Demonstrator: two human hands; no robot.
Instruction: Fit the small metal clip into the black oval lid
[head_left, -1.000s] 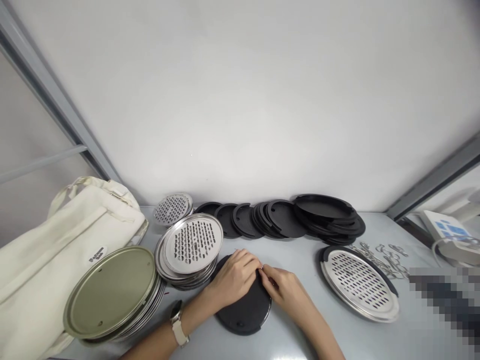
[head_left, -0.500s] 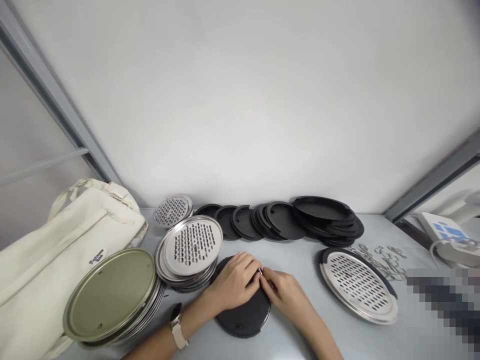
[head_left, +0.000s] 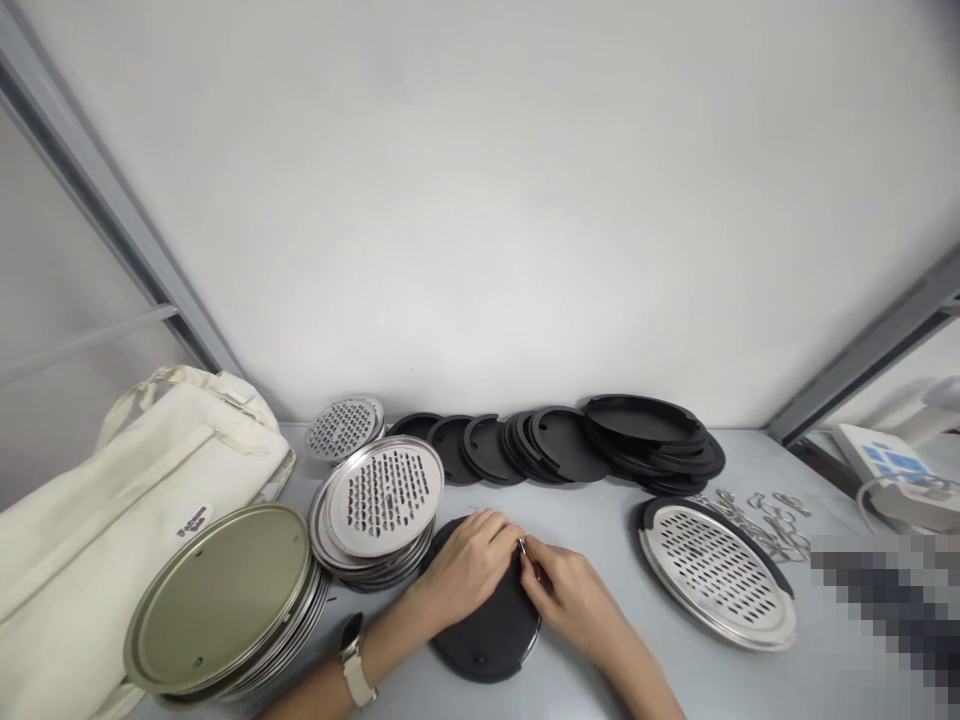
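Note:
A black round cover (head_left: 487, 635) lies on the grey table in front of me, with a shiny metal rim showing at its right edge. My left hand (head_left: 472, 560) rests over its upper part, fingers bent together at the far right edge; a watch is on that wrist. At the same edge, my right hand (head_left: 559, 590) pinches a small shiny metal piece (head_left: 523, 546), whose shape is mostly hidden by the fingertips. The two hands' fingertips nearly meet there.
Left stand stacks of perforated metal discs (head_left: 386, 500), a green plate (head_left: 221, 600) and a cream bag (head_left: 112, 520). Black covers (head_left: 570, 445) line the wall. Right are a grater disc (head_left: 716, 575), metal clips (head_left: 780, 520) and a white device (head_left: 892, 465).
My right fingers have shifted slightly around the small metal piece. The whole view has moved a little; the hands stay at the cover's edge.

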